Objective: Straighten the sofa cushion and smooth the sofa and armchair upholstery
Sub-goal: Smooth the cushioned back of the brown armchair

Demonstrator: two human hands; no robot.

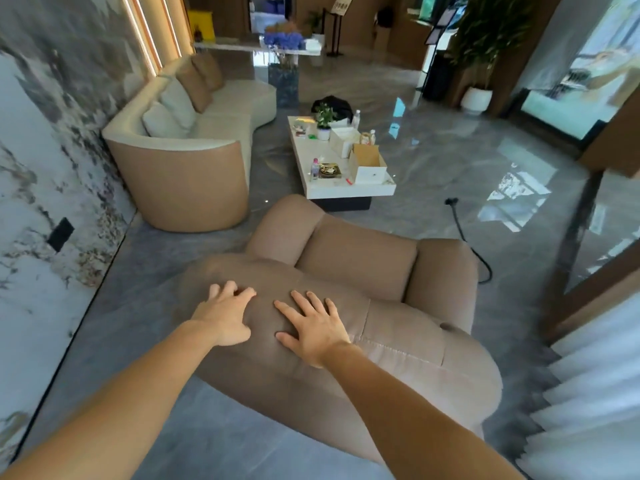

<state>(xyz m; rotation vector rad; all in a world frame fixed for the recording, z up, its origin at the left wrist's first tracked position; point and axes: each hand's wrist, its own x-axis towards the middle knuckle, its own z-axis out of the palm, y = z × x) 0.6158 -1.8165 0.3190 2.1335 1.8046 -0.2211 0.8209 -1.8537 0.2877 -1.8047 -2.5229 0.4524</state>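
Observation:
A tan padded armchair (360, 258) stands just below me, seen from behind its backrest. My left hand (227, 313) lies on the top of the backrest near its left end, fingers spread and slightly curled into the fabric. My right hand (311, 327) rests flat beside it, palm down, fingers apart, holding nothing. Farther off along the left wall curves a cream sofa (214, 133) with a tan outer shell. On it lean white cushions (173, 109) and tan cushions (199, 81) against the backrest.
A white low coffee table (343, 192) with boxes, bottles and a small potted plant stands between armchair and sofa. A black cable (467, 233) trails on the glossy grey floor at the right. A marble wall runs along the left, pleated curtains hang at the lower right.

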